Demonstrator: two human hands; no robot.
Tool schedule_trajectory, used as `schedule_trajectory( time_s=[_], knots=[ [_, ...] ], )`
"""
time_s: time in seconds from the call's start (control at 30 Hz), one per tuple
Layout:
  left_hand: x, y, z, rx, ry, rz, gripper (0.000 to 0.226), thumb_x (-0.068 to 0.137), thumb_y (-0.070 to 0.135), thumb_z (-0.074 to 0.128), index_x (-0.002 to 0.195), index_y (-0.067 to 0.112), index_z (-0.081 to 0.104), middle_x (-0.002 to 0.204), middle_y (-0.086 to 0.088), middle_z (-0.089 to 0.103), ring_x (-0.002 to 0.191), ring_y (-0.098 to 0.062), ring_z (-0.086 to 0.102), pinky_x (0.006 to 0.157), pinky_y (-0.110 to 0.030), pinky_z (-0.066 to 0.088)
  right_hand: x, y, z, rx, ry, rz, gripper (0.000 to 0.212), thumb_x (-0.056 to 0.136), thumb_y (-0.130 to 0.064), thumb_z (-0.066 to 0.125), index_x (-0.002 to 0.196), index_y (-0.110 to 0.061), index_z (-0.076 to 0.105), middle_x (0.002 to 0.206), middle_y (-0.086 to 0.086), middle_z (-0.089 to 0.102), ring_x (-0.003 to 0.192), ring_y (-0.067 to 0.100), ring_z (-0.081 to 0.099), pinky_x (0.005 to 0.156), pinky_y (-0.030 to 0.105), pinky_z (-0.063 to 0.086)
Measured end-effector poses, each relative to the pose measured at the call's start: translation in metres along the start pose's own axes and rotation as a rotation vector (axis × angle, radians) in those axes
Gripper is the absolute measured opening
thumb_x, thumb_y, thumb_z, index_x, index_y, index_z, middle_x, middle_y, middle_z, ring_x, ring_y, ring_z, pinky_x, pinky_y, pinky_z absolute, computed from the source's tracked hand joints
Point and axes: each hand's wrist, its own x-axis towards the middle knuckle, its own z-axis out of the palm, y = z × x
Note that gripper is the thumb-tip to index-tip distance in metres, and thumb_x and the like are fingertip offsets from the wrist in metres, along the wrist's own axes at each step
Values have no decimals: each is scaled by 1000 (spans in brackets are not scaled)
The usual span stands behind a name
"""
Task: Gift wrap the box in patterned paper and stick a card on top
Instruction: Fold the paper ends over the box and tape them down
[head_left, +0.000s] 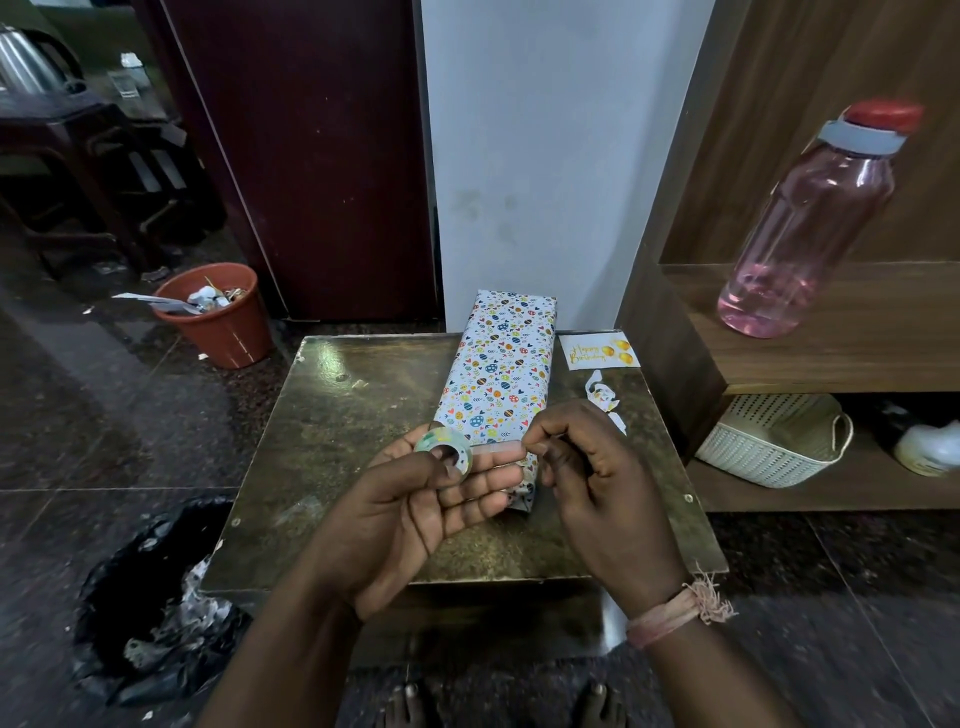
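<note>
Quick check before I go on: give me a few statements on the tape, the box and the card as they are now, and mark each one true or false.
1. The left hand holds the tape roll. True.
2. The right hand pinches the free end of the tape strip. True.
3. The birthday card is already stuck on top of the wrapped box. False: it lies on the table beside the box.
4. The box is still bare cardboard. False: patterned paper covers it.
5. The pink bottle stands on the table. False: it is on the wooden shelf.
</note>
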Motion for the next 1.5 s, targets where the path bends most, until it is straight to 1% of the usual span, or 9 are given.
schedule_trajectory(
  time_s=[0.2,0.43,0.57,0.67,0.8,0.93,1.13,1.33,1.5],
  knots=[
    [0,-1,-2,21,1,3,11,76,2,51,85,9,48,124,-32,67,108,-39,72,80,-35,62,2,2,-2,29,-45,27,32,93,15,54,94,-12,69,89,-9,60,79,9,61,74,13,44],
    [2,-1,-4,44,-13,41,11,79,4,51,82,12,44,127,-27,68,101,-30,74,78,-30,61,4,14,-17,94,-81,196,37,97,8,55,109,-23,74,99,-9,69,86,9,65,75,20,48],
    [8,-4,-11,76,77,121,14,83,3,52,92,10,44,126,-24,69,104,-31,73,76,-29,60,2,30,-26,-225,104,393,23,95,-6,63,91,-27,72,89,-13,73,87,5,68,79,29,54],
    [10,-7,-10,173,168,177,27,78,5,59,100,10,44,121,-19,73,102,-34,73,72,-29,57,-3,36,-23,-494,69,509,12,90,-14,68,82,-22,70,82,-7,73,82,15,68,68,28,47],
    [11,-12,-5,344,222,219,22,96,-7,57,91,11,45,121,-10,75,97,-29,74,68,-27,54,-5,32,-12,-692,56,545,17,90,-25,67,76,-16,69,84,3,71,83,26,66,63,28,33],
    [9,-12,-1,567,228,281,23,99,-7,52,86,11,46,121,3,75,99,-26,75,71,-30,52,-7,28,-1,-712,99,605,39,91,-34,67,60,-23,45,81,4,67,81,29,62,63,29,29],
    [5,-11,3,664,191,350,29,97,-14,47,84,11,43,123,7,74,93,-21,75,64,-20,51,-5,31,-7,-830,86,722,41,87,-47,67,71,-10,63,83,13,71,82,34,68,59,29,35],
    [6,-10,2,609,167,358,24,99,-13,47,85,7,43,124,4,74,95,-20,75,66,-22,54,-3,29,-9,-847,-10,782,27,81,-33,67,69,-9,60,82,13,66,78,33,65,61,27,34],
    [7,-10,-2,499,146,306,24,99,-12,46,87,9,42,126,-1,73,93,-22,73,68,-25,54,0,23,-17,-750,-128,769,40,84,-33,70,55,-9,57,55,6,48,54,23,46,44,26,23]
  ],
)
